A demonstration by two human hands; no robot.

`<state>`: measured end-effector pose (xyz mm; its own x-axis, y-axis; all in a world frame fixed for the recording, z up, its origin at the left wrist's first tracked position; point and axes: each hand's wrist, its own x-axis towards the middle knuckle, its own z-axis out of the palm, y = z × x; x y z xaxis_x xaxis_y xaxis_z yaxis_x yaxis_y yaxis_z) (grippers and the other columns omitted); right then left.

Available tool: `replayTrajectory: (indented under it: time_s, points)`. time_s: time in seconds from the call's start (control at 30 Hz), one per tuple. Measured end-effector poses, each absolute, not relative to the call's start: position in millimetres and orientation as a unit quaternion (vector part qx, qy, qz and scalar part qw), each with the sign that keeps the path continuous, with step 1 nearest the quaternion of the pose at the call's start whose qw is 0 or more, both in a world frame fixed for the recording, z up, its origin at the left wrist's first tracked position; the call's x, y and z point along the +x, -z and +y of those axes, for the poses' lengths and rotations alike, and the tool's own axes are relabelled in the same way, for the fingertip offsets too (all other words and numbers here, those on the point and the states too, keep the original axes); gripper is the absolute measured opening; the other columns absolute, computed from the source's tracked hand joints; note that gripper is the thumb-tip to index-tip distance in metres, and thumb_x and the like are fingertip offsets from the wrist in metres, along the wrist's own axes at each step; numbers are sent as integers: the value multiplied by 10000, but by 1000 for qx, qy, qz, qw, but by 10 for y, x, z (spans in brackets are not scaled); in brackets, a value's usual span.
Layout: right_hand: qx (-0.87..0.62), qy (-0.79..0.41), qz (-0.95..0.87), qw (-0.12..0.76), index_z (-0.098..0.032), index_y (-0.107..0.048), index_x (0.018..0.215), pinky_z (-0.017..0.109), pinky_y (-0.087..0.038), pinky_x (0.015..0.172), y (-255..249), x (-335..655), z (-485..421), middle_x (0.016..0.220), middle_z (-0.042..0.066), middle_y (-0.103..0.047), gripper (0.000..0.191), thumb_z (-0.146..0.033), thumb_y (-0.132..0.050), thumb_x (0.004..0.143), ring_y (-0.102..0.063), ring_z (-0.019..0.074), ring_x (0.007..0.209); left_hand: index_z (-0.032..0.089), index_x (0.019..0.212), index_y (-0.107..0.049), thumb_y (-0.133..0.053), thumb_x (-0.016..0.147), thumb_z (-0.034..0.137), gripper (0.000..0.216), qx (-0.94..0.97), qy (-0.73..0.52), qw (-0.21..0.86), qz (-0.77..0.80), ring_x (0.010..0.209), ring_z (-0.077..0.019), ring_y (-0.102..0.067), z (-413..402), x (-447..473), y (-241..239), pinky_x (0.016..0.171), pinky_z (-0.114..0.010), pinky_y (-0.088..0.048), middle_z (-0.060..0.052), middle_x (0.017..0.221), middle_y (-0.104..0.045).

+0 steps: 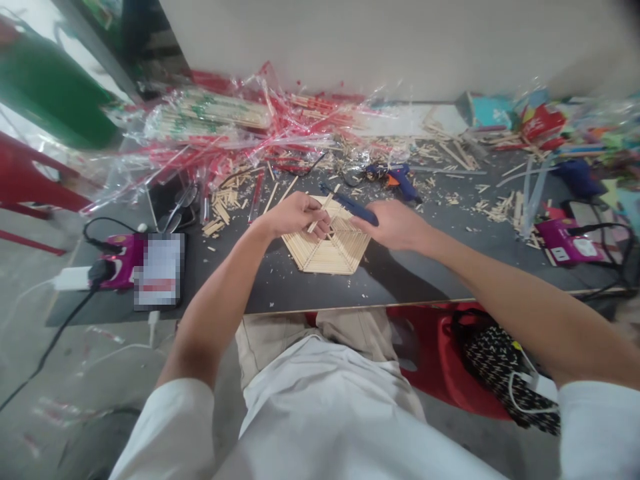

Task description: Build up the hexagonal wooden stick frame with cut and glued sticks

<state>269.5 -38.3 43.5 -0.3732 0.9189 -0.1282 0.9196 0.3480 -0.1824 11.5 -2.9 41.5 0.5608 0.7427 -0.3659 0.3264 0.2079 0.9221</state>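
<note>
My left hand point(301, 215) pinches a thin wooden stick point(329, 198) over a hexagonal panel point(327, 261) built from rows of pale wooden sticks. My right hand point(393, 223) is closed around the dark blue handles of a pair of cutting pliers point(357, 205). The jaws point left and lie at the upper part of the stick; whether they touch it I cannot tell. The panel rests flat on the dark table, its upper part partly covered by both hands. Just beyond the right hand lies a blue glue gun point(403, 181) with an orange trigger.
Cut stick pieces point(225, 207) are scattered over the dark table point(240, 287). Plastic-wrapped stick bundles point(215, 110) lie along the wall. A phone point(159, 270) and a purple power strip point(123, 260) are at left; another purple power strip point(570, 241) lies at right with cables.
</note>
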Motion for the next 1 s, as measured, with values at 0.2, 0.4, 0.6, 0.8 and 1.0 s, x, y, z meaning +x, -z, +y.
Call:
replayTrajectory:
  time_s: [0.2, 0.4, 0.6, 0.8, 1.0]
  points:
    - [608, 49, 792, -16, -188, -688, 897, 374, -389, 660, -369, 2704, -319, 939, 167, -765, 528, -641, -457, 1040, -703, 309, 867, 122, 842, -736, -610, 1025, 148, 224, 621, -202, 626, 426, 736, -146, -792, -20, 10, -529, 733, -275, -644, -129, 917, -847]
    - [642, 68, 760, -74, -220, -610, 797, 392, -392, 668, -422, 2932, -348, 889, 159, -748, 478, -613, -461, 1024, -699, 325, 832, 129, 893, -701, -596, 1035, 167, 180, 613, -266, 501, 551, 699, -165, -765, 175, -215, -493, 716, -310, -622, -118, 877, -800]
    - [694, 16, 710, -118, -183, -743, 1003, 452, -504, 800, -273, 3322, -643, 960, 195, -755, 480, -602, -507, 991, -698, 378, 922, 187, 1006, -659, -479, 1070, 174, 191, 664, -305, 256, 633, 796, -191, -747, 342, -392, -332, 874, -340, -564, -93, 935, -783]
    - [718, -41, 680, -144, -103, -685, 1369, 545, -475, 1123, 101, 3664, -1152, 1250, 281, -699, 682, -636, -542, 969, -631, 454, 1263, 184, 1220, -672, -479, 1069, 264, 258, 710, -166, 168, 663, 1110, -330, -721, 234, -342, -387, 999, -420, -518, -206, 1163, -765]
    - [752, -42, 630, -189, -212, -633, 1424, 657, -419, 1138, 177, 4051, -1426, 1283, 294, -649, 670, -702, -554, 974, -554, 534, 1322, 196, 1014, -744, -658, 977, 454, 275, 702, -78, 137, 694, 1097, -382, -714, 209, -298, -384, 973, -474, -549, -200, 1108, -765]
